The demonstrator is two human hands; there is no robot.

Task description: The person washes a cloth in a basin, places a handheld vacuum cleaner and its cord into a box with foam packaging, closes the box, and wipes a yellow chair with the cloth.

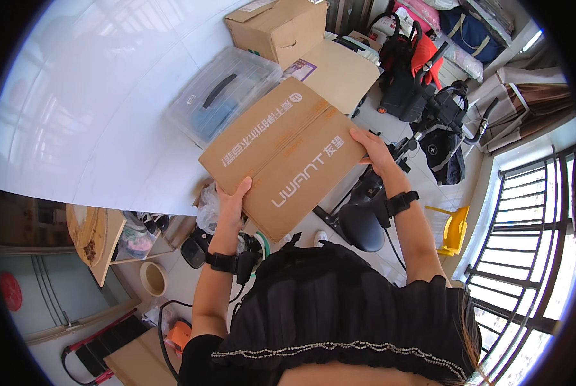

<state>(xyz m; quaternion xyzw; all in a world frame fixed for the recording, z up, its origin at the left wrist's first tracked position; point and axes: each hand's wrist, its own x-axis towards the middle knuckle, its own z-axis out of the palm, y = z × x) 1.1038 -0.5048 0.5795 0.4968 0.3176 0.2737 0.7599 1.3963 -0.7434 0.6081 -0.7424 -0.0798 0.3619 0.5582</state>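
A flat brown cardboard box [288, 154] with printed writing and tape along its middle seam is held up in front of me, tilted. My left hand [233, 200] grips its near left edge, thumb on the upper face. At its right corner, my right hand [372, 149] holds on with the fingers partly hidden beneath. Behind the box's far left side lies a clear plastic storage case [249, 72] with a dark handle. A larger cardboard box [280, 31] stands beyond that case. Both wrists wear black straps with small devices and cables.
A beige board or box [345, 72] lies beyond the held box. To the right stands exercise equipment with a black seat [362, 227], and a yellow plastic chair [454, 231] is near the barred window. A beige bin [153, 279] sits on the floor at the left.
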